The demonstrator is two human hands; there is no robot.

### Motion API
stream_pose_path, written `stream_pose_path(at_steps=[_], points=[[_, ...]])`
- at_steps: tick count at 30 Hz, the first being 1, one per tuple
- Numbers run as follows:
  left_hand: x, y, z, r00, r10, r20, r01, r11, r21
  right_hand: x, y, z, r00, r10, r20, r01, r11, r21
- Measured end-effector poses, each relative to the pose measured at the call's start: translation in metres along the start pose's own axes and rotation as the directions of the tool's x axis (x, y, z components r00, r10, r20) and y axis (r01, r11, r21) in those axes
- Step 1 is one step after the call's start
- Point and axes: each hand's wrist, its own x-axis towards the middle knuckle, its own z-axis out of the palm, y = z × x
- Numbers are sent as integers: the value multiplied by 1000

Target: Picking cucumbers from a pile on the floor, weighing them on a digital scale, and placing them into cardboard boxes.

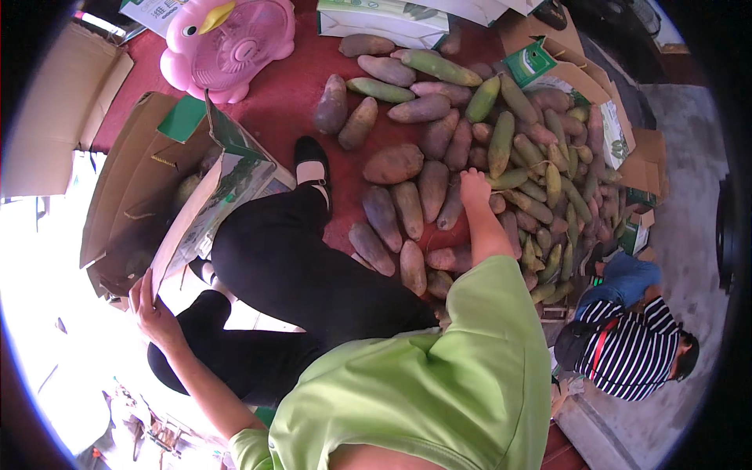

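My left hand [157, 315] is closed on the lower corner of a flap of an open cardboard box [129, 176] standing at the left. Some long, thick vegetables are partly visible inside it. Stretched forward, my right hand [475, 188] reaches into a heap of long root vegetables, its fingers curled down. A green vegetable [509, 179] lies against its right side, a dark purplish one [451, 205] against its left. Whether the fingers grip one of them is hidden. Looser purplish-brown vegetables [381, 218] lie left of the heap.
A pink bird-shaped fan [229, 47] stands at the back left on the red floor covering [309, 47]. White-and-green cartons [384, 25] line the far side. Another open carton [607, 102] borders the heap. A person in a striped top [630, 345] is at the right.
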Motion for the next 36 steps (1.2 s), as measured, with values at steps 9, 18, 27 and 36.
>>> stream_pose_path(at_steps=[9,18,27,36], points=[[2,6,0,998,-63,19,63,998,-3,3,7,17,994,-39,-102,31,996,-81],[5,5,-2,998,-64,22,65,997,-52,18,41,69,919,323,-226,-51,666,744],[7,8,-20,991,-126,52,128,991,-40,-31,34,37,820,544,181,-170,-70,983],[2,6,-30,996,-67,66,77,983,-165,-52,39,-77,857,509,-87,28,123,992]])
